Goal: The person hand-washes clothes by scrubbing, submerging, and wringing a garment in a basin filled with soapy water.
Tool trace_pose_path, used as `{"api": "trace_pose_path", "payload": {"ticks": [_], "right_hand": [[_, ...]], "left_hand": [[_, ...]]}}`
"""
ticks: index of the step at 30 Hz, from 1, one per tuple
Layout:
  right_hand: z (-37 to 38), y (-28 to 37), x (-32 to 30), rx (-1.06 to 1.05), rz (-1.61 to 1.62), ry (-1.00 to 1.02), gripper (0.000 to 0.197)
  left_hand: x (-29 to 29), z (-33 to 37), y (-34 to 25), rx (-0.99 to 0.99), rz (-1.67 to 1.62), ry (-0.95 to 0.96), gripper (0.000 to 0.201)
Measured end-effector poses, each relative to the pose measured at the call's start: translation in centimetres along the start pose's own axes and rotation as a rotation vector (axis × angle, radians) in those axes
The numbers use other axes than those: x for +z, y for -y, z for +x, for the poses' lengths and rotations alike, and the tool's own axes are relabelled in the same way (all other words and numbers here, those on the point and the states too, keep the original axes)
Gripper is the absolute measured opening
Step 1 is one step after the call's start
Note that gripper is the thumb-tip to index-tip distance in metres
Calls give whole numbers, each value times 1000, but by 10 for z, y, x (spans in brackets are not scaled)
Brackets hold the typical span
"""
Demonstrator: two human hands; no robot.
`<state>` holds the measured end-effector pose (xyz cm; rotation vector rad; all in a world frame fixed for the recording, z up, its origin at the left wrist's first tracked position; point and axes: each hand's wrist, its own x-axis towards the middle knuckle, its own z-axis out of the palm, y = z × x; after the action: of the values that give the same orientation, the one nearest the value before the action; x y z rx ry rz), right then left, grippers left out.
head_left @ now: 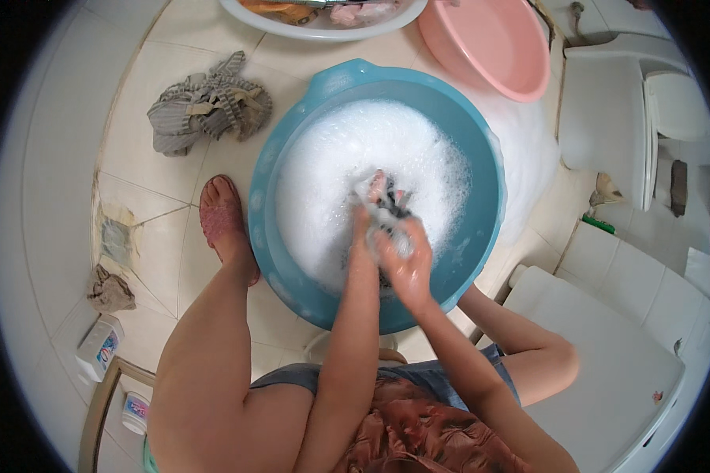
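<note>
Ngl you can't make out a single word or number here, you just get a colored label [108, 349] on the white bottle [92, 348] by the floor's [154, 183] left edge and a purplish one on the white tub [132, 424] inside the brown frame [101, 411], both too tiny to read.

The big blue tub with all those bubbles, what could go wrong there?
Suds might slop over the side of the blue tub and make the tiled floor slippery near the sandalled foot. The soapy cloth in the left hand and right hand could slip and splash. The striped bundle on the floor might get wet.
</note>
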<state>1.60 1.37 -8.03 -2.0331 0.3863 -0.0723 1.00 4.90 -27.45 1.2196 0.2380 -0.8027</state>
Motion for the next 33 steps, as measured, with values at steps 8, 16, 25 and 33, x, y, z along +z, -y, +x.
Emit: {"api": "trace_pose_path", "payload": {"ticks": [8,16,25,33], "right_hand": [[56,-6,-6,268,-75,-376,18],[48,-48,-19,339,-463,-275,23],[42,-123,-5,-267,-667,370,28],[23,-139,-47,257,-5,98,42]], "left_hand": [[64,-18,-106,-244,-790,-460,34],[45,-30,-137,-556,-375,-413,55],[17,-16,-83,-523,-172,-557,49],[79,-15,-103,-576,-471,-658,54]]}}
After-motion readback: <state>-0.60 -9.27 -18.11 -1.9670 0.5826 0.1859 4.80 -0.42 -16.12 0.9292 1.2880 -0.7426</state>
